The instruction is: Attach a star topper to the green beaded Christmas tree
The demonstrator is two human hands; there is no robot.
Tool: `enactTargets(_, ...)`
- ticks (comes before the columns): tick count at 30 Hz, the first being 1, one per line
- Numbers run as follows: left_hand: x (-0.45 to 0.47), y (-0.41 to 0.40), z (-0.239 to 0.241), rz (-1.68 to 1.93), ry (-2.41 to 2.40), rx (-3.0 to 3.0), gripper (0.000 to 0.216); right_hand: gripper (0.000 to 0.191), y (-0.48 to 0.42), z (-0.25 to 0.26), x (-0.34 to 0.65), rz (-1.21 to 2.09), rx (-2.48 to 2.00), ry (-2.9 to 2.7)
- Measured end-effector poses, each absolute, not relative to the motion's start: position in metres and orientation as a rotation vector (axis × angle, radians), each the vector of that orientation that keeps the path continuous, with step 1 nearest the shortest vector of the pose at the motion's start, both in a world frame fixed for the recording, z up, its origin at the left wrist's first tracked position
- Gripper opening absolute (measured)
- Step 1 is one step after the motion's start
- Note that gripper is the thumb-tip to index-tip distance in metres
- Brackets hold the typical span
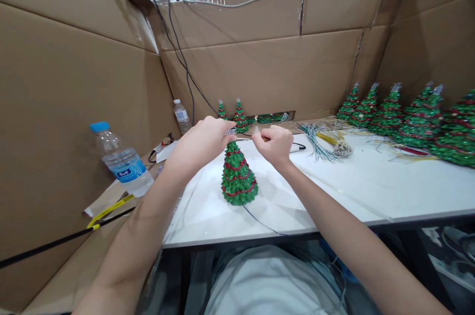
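A small green Christmas tree figure with red garlands stands on the white table in front of me. My left hand is closed around the silver tip of the tree. Just right of the tip, my right hand is a loose fist pinching a thin wire that runs between the two hands. A dark wire trails from the tree's base toward the table's front edge.
A row of finished trees lines the right side. A bundle of wires lies behind my right hand. Two small trees stand at the back. A water bottle leans at left, another bottle behind. Cardboard walls surround the table.
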State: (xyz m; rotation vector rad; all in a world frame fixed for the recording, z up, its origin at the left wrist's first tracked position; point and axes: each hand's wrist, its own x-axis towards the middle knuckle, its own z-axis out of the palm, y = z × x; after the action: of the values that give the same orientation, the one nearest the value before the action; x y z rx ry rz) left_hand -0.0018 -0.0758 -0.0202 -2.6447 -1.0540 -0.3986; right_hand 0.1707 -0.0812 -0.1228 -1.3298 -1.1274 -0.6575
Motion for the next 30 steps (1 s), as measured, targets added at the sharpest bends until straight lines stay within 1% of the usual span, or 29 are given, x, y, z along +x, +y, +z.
enactTargets(5,-0.002,-0.081,-0.02,-0.393,-1.063,-2.618,0.036,0.035,-0.082,-0.121,0.173,-0.747,-1.338,-1.173)
enactTargets(11,-0.007,-0.072,-0.016,-0.452,-0.978,-2.811,0.046,0.036,-0.085,-0.118,0.174,-0.811,-1.38,-1.239)
enactTargets(14,-0.008,-0.067,-0.015,-0.475,-0.958,-2.856,0.045,0.035,-0.086,-0.118,0.175,-0.837,-1.375,-1.253)
enactTargets(21,-0.005,-0.077,-0.017,-0.418,-1.045,-2.73,0.049,0.036,-0.087,-0.116,0.175,-0.81,-1.374,-1.223)
enactTargets(24,-0.005,-0.085,-0.017,-0.42,-1.079,-2.574,0.043,0.034,-0.088,-0.112,0.172,-0.663,-1.45,-1.18)
enactTargets(27,-0.005,-0.088,-0.017,-0.418,-1.066,-2.521,0.039,0.035,-0.087,-0.109,0.171,-0.351,-1.553,-1.184)
enactTargets(30,-0.004,-0.088,-0.017,-0.415,-1.074,-2.527,0.037,0.038,-0.085,-0.108,0.172,-0.04,-1.56,-1.234)
